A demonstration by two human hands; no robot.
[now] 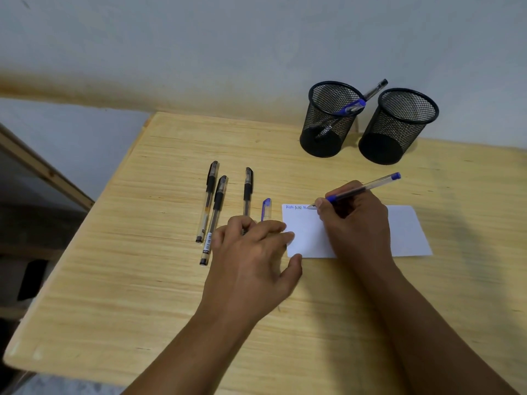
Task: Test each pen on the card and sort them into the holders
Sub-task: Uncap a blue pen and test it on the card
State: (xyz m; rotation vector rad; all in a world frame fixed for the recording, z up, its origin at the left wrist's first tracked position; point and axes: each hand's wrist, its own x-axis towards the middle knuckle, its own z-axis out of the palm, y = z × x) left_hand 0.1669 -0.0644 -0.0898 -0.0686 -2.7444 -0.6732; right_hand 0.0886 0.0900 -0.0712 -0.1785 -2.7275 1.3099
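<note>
1. My right hand (356,220) holds the blue pen (362,189) tight. Its tip touches the white card (405,232) near the card's far left corner, where a few blue marks show.
2. My left hand (253,252) lies flat with loose fingers and presses the card's left edge.
3. Done so far, I think: the left mesh holder (328,121) has two pens in it. The right mesh holder (396,126) looks empty.
4. Left to do: three black pens (216,206) wait on the table (142,280), left of the card. A blue cap (266,209) lies just beside the card.
5. The blue pen slants, tip pointing near and left, back end far and right.
</note>
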